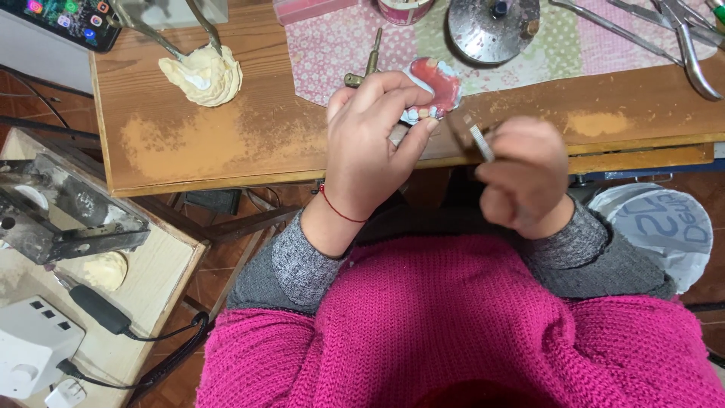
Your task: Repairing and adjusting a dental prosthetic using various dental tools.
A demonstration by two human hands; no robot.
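Observation:
My left hand (pixel 371 143) grips a pink denture with a row of pale teeth (pixel 436 85), held over the front edge of the wooden table (pixel 226 143). A red thread circles that wrist. My right hand (pixel 525 177), blurred, is closed on a thin metal tool (pixel 480 142) whose ridged tip points up toward the denture. The tool's tip sits just right of the denture's teeth; whether they touch I cannot tell. Both grey sleeves and a pink knitted sweater fill the lower view.
A cream plaster lump (pixel 202 74) on a metal frame sits at the table's left. A round metal lid (pixel 492 26), pliers (pixel 691 45) and a floral cloth (pixel 332 45) lie at the back. A white control box (pixel 30 344) and a grey machine (pixel 60 211) stand on a side bench at left.

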